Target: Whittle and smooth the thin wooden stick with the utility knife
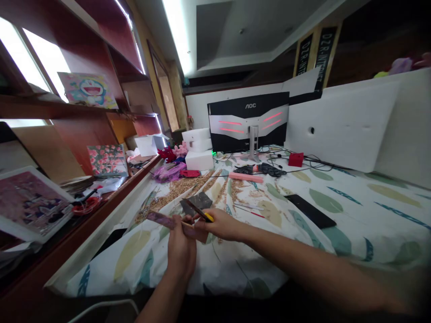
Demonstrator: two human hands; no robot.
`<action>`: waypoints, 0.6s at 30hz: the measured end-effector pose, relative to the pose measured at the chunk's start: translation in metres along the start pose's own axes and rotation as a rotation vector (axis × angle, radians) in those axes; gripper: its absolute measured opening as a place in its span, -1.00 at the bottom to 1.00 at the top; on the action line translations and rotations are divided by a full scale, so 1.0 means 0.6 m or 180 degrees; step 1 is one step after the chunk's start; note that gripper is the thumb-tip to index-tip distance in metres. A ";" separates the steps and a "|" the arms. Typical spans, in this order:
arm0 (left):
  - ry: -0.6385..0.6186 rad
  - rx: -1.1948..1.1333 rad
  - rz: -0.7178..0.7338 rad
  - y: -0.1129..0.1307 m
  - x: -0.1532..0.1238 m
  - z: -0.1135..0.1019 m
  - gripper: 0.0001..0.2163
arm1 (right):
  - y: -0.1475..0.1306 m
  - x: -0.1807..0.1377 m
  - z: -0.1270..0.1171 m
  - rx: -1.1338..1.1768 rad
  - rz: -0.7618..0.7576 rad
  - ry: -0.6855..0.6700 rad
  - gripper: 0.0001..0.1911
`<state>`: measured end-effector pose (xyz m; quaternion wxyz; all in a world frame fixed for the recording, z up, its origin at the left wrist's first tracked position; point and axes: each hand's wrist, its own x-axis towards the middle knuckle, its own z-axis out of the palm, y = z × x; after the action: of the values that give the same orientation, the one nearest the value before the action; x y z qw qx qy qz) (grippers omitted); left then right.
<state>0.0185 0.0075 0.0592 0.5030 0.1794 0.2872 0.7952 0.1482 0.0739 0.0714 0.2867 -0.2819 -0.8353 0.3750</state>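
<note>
My left hand [181, 246] is closed round a flat purple strip [160, 219] that sticks out to the left over the leaf-patterned cloth. My right hand [220, 224] pinches a thin dark tool with a yellow end [201, 211], its tip pointing up and left toward the strip. Both hands meet near the table's front left. A dark grey sheet [198, 200] lies just beyond them. What lies under my fingers is hidden.
Loose brown chips [188, 185] are scattered behind the hands. A black phone [310, 210] lies to the right. Farther back stand a monitor [248, 121], white foam blocks [199, 159], a red box [295, 159] and cables. Shelves with pictures [107, 159] line the left.
</note>
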 end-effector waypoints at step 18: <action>-0.1778 -0.0077 -0.1077 0.042 -0.041 0.004 -0.31 | 0.052 -0.044 -0.165 0.1307 0.0233 0.0451 -0.54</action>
<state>0.0127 -0.0225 0.0770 0.6894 0.3344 0.1544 0.6237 0.2424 0.1191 0.0944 0.3823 -0.2735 -0.7083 0.5266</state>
